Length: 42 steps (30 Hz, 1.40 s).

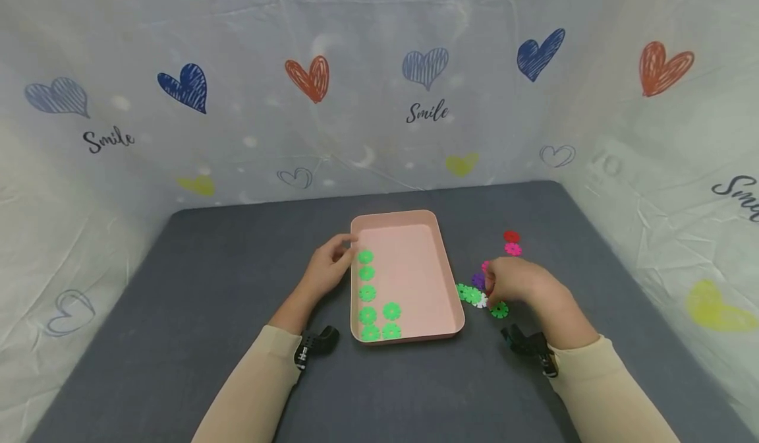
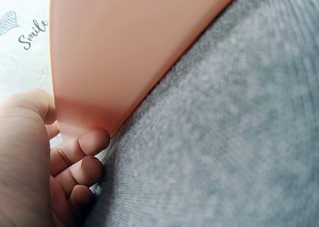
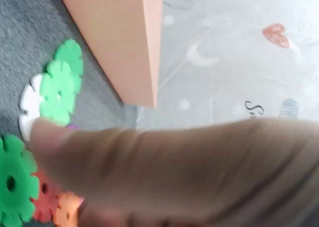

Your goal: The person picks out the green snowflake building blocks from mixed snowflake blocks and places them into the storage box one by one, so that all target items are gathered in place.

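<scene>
Left hand (image 1: 328,266): fingers curled, gripping left rim of tray (image 1: 415,265). Right hand (image 1: 523,283): bent over loose discs (image 1: 512,249), counter (image 1: 237,271) right of tray; hold unclear. Step, seemingly: selecting; next calls for pinching one disc singly.

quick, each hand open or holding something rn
Left hand: at the tray's edge; can't tell if gripping.
Right hand: over plastic pieces; can't tell if holding one.

Soft, diffuse light, faint shadows, motion-blurred fingers (image 3: 149,165) in the right wrist view.
</scene>
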Tool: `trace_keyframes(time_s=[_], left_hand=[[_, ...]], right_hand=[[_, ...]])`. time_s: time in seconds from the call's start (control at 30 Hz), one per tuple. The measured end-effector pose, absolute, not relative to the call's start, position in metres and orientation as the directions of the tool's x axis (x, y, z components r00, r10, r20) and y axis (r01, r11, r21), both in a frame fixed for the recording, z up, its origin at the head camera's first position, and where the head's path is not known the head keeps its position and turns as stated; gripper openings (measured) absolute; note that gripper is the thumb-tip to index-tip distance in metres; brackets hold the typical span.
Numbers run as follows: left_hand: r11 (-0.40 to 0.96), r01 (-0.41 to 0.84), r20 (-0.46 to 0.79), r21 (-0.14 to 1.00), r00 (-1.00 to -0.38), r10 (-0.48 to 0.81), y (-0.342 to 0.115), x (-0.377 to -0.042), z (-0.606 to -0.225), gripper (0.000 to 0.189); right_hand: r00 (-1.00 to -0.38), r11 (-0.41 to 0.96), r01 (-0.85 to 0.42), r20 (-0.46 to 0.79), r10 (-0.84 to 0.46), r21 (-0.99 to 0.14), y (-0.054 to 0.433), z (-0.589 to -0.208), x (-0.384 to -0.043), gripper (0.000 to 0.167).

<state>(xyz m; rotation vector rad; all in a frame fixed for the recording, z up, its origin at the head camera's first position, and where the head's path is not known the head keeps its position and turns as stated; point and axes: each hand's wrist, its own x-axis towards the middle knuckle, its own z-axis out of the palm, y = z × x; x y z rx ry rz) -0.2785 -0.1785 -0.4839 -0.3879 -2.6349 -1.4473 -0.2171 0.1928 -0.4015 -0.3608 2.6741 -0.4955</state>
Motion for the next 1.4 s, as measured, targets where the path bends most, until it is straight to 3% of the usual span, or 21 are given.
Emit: trace_keyframes(time_s=[0.13,0.3,0.37,0.5,0.57,0.67,0.77,0.9,1.1,1.4], left_hand=[[0.509,0.279,0.225,0.814,-0.960,0.167,-0.179,-0.279,-0.483,0.035],[0.511,0.287,0.232,0.810,-0.958,0.169,-0.179,-0.280,-0.483,0.035],[0.511,0.288,0.233,0.810,-0.957,0.170,-0.179,-0.280,-0.483,0.035],[0.515,0.286,0.229,0.809,-0.958,0.172,-0.179,-0.280,-0.484,0.034],[0.511,0.288,0.230,0.810,-0.957,0.174,-0.180,-0.280,-0.485,0.034],[0.506,0.289,0.236,0.813,-0.957,0.168,-0.181,-0.278,-0.487,0.033],[0.507,0.281,0.234,0.815,-0.960,0.156,-0.183,-0.277,-0.488,0.033],[0.518,0.271,0.223,0.812,-0.963,0.154,-0.184,-0.276,-0.489,0.034],[0.513,0.273,0.226,0.814,-0.962,0.153,-0.183,-0.278,-0.486,0.034],[0.516,0.265,0.209,0.815,-0.964,0.164,-0.179,-0.280,-0.484,0.033]], right_hand=[[-0.870,0.961,-0.180,-0.422,-0.254,-0.207,0.192,-0.401,-0.216,0.042],[-0.865,0.978,-0.152,-0.461,-0.200,-0.139,0.191,-0.402,-0.217,0.043],[-0.866,0.972,-0.153,-0.450,-0.218,-0.177,0.193,-0.402,-0.217,0.043],[-0.843,0.900,-0.128,-0.432,-0.320,-0.417,0.200,-0.396,-0.215,0.043],[-0.824,0.819,-0.096,-0.417,-0.384,-0.566,0.201,-0.386,-0.213,0.032],[-0.812,0.712,-0.085,-0.366,-0.454,-0.697,0.194,-0.365,-0.209,0.010],[-0.827,0.633,-0.151,-0.254,-0.502,-0.759,0.175,-0.350,-0.205,0.021],[-0.843,0.564,-0.221,-0.135,-0.521,-0.796,0.139,-0.353,-0.204,0.030],[-0.871,0.589,-0.223,-0.113,-0.478,-0.777,0.090,-0.397,-0.215,0.035],[-0.912,0.702,-0.333,0.024,-0.410,-0.629,0.066,-0.444,-0.220,0.023]])
